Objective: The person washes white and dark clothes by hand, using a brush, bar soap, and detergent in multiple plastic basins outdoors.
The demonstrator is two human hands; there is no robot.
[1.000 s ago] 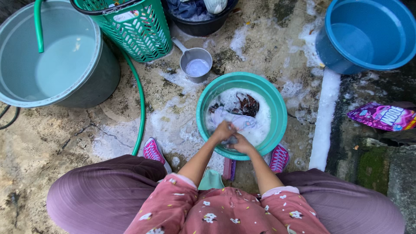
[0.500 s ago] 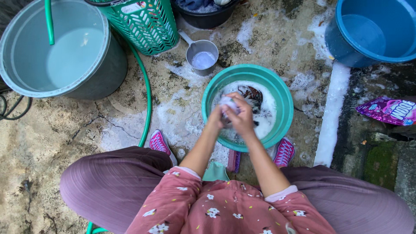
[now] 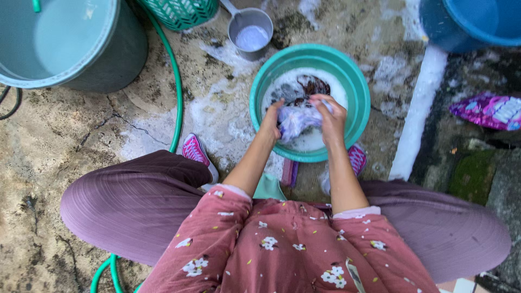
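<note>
Suds everywhere, and both hands are in the thick of it: left hand (image 3: 271, 120) and right hand (image 3: 332, 116) each closed tight on one end of a pale lilac cloth (image 3: 300, 120), bunched between them just above the foam in the teal basin (image 3: 355, 92). The bundle's long axis runs left to right, hand to hand, roughly level. A darker garment (image 3: 312, 86) sits in the suds behind, though it's hard to make out. Risk, I'd say: a hard wring could slop soapy water over the rim onto the wet concrete floor (image 3: 70, 141) by the pink shoes (image 3: 196, 152), slippery footing.
</note>
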